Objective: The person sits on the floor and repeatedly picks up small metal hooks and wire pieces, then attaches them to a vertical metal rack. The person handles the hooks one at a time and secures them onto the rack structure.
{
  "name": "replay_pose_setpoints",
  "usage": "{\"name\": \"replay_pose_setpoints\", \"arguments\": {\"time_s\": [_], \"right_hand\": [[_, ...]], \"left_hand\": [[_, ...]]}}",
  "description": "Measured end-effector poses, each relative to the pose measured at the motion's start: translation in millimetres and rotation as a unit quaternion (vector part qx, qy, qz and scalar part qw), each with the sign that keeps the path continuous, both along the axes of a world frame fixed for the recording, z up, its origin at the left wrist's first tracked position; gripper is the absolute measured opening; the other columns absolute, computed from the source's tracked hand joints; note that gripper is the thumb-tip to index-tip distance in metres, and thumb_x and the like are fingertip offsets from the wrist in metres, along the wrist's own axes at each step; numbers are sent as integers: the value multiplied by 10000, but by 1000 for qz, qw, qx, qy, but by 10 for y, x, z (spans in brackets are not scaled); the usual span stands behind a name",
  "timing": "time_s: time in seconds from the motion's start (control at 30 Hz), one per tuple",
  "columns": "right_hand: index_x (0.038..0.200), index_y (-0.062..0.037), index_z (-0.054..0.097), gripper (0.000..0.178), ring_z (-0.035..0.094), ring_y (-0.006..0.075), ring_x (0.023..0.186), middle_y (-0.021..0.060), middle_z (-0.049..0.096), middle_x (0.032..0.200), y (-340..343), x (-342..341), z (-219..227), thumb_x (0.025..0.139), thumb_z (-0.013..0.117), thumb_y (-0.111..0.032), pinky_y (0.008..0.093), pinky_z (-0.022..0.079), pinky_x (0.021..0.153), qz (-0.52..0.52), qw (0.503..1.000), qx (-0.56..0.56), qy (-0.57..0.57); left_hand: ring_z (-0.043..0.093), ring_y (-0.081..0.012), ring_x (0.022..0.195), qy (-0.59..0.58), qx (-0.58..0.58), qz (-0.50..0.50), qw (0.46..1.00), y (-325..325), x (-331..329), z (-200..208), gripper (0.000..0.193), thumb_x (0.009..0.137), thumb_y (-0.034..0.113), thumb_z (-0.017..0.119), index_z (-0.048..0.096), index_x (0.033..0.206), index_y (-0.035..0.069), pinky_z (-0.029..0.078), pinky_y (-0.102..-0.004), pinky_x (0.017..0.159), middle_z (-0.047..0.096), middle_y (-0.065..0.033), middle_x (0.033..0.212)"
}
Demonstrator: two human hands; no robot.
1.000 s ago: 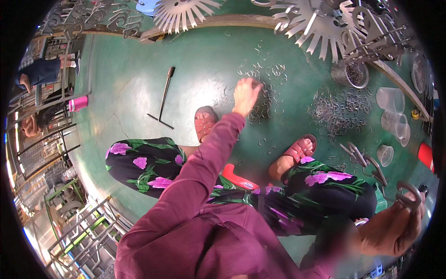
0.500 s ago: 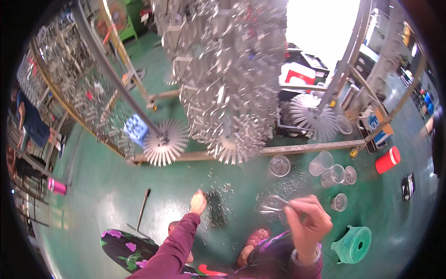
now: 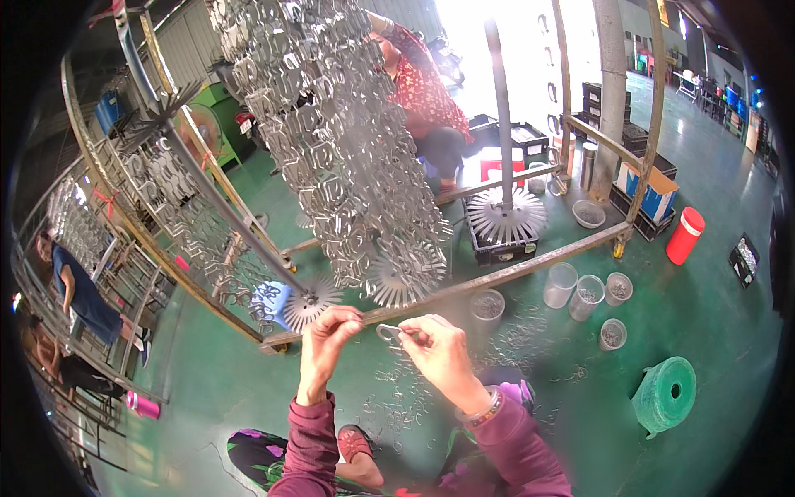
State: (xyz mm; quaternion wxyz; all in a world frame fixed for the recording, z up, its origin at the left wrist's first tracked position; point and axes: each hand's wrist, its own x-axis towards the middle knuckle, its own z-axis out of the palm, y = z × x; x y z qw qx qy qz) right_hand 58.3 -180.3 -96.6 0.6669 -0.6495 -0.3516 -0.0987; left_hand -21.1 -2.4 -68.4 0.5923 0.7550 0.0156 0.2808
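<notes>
In front of the rack my two hands are raised close together. My right hand (image 3: 439,354) pinches a bent, loop-shaped metal piece (image 3: 386,333) between thumb and fingertips, its curved end toward the left hand. My left hand (image 3: 325,346) has thumb and fingers pressed together just left of it; anything in that pinch is too small to make out. Beyond them hangs a dense column of shiny bent metal pieces (image 3: 331,157), with a slotted metal disc (image 3: 406,277) at its foot. Many small curved metal pieces (image 3: 397,402) lie scattered on the green floor below my hands.
The rack's low bar (image 3: 546,248) crosses ahead. Clear plastic cups (image 3: 586,296) with small metal parts stand at right, near a green stool (image 3: 665,396) and red jug (image 3: 686,236). A person in a red patterned top (image 3: 426,91) is behind the column; another (image 3: 83,290) stands far left.
My left hand has risen from the scattered pieces on the floor. My right hand has moved left and up beside it, still holding metal. The view has tilted up and shifted.
</notes>
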Motion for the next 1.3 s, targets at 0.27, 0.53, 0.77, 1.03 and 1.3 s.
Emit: {"name": "replay_pose_setpoints", "arguments": {"time_s": [0.27,0.53,0.77,1.03,1.3], "right_hand": [[927,-17,671,154,560,105,569,76,650,779,143,-114,4,773,676,-11,252,449,533,34,995,62,67],[885,13,677,125,572,93,615,86,654,787,175,-169,90,763,679,40,231,449,537,28,999,15,28],[876,-3,683,152,586,147,634,85,666,789,115,-209,414,734,691,49,250,455,551,-37,981,-73,-174],[955,-18,635,239,598,91,663,51,672,785,249,-337,359,734,714,30,233,469,589,-35,996,-51,-59],[749,-13,519,221,517,91,570,51,583,624,564,218,1175,831,670,-151,262,408,524,-116,986,-88,-81]], "left_hand": [[526,-233,951,-47,377,101,919,-393,-100,219,139,724,90,712,639,836,56,451,-341,808,611,-37,1001],[623,-212,842,-44,210,52,975,-331,-116,28,156,816,117,664,620,913,3,489,-314,749,654,-95,897],[611,-101,816,-17,-20,-55,998,-286,-160,161,185,850,145,648,634,961,-3,489,-269,716,665,-57,838],[583,-61,794,26,-96,-144,985,11,-110,185,164,841,135,669,642,944,12,469,-224,706,648,1,825],[590,-76,817,-55,-31,-113,992,134,-22,339,150,836,132,663,634,912,6,468,-252,730,655,-20,843]]}}
